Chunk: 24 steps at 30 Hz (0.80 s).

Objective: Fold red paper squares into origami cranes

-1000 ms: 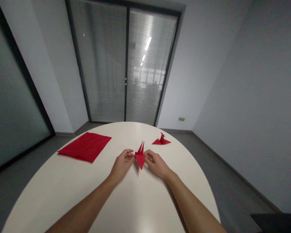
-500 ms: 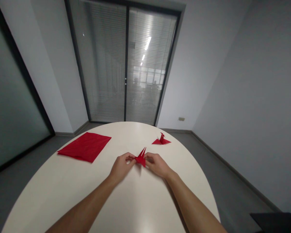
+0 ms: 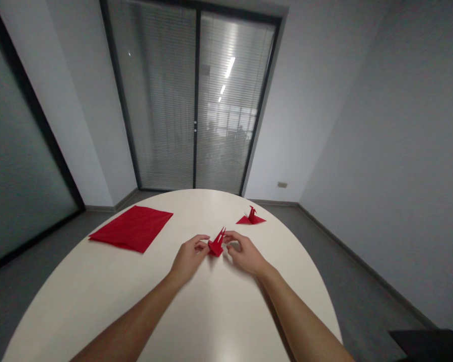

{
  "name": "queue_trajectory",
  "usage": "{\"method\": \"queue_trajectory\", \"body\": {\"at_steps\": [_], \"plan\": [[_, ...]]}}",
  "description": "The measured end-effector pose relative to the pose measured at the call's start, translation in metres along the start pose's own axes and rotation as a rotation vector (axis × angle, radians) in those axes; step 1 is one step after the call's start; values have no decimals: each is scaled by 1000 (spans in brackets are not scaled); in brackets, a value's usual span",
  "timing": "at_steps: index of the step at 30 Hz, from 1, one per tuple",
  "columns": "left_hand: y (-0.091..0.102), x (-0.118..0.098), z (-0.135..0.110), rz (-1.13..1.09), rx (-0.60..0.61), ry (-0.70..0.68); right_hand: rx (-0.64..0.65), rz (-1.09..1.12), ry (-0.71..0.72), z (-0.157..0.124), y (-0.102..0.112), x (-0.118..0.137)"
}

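Left hand (image 3: 189,256) pinching folded red paper (image 3: 216,245) at its left edge; paper sits between both hands, low at table (image 3: 211,322). Right hand (image 3: 245,254) curled just beside paper, grip unclear to me. I'd judge: steady left pinch, crease slowly, twin points aligned.

Small red folded paper piece (image 3: 216,246): two narrow points sticking upward, slightly tilted right; low over white table, centre of frame, pinched between fingertips.
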<state>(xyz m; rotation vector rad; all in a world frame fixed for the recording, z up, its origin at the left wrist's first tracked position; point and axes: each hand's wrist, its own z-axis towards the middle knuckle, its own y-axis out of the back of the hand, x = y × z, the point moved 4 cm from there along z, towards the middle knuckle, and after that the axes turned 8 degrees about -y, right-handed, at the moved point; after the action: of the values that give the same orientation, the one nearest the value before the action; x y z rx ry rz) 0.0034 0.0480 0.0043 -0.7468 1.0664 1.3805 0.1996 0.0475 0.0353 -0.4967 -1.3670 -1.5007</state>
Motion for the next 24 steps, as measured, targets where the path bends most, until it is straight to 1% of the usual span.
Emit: {"method": "queue_trajectory", "body": {"at_steps": [4, 10, 16, 24], "plan": [[-1, -1, 0, 40, 10, -24, -107, 39, -36, 2, 6, -4], [-2, -2, -2, 77, 27, -46, -167, 113, -2, 7, 8, -2], [-3, -2, -2, 83, 64, -55, -145, 151, -6, 8, 7, -1], [0, -4, -2, 139, 18, -41, -96, 88, -22, 3, 7, -4]]}}
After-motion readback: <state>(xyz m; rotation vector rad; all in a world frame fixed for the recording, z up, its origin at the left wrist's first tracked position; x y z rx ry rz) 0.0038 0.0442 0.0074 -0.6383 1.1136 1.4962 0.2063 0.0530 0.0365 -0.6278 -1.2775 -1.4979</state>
